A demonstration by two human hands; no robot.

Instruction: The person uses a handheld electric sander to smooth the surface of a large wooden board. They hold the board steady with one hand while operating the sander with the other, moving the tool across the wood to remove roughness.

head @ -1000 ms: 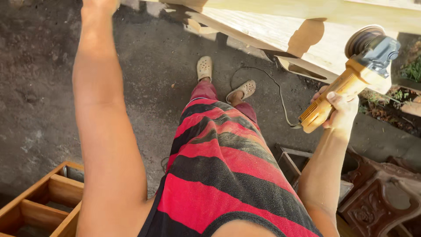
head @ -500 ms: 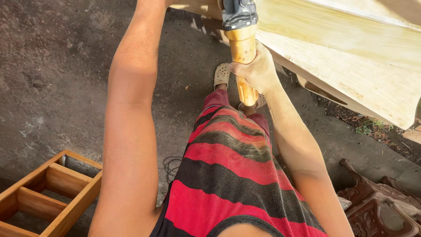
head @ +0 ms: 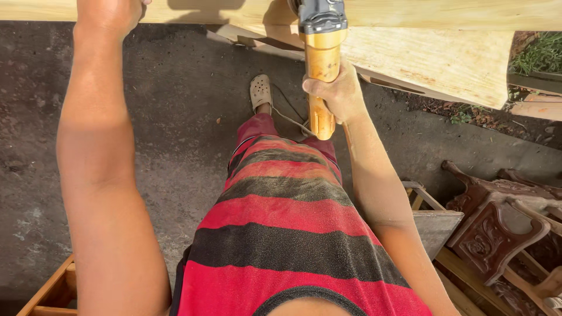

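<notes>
At far centre, right hand [head: 338,93] has swung the yellow-bodied grinder [head: 321,61] in from the right, up to the pale wooden plank [head: 445,55]; sanding contact looks about to begin. Grip wrapped tight round the handle. Grinder's long axis runs near to far, grey head pointing far. Left hand [head: 108,14] presses on the plank's edge, fingers hidden; cannot tell its grip.

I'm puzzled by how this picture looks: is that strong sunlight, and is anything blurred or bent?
Head view: hard sunlight from the right, bright on the pale wooden plank and the right hand gripping the yellow power tool; tool and left hand cast sharp shadows on the wood; the near arms bulge from the wide lens; the carved dark furniture sits in shade; little blur.
</notes>
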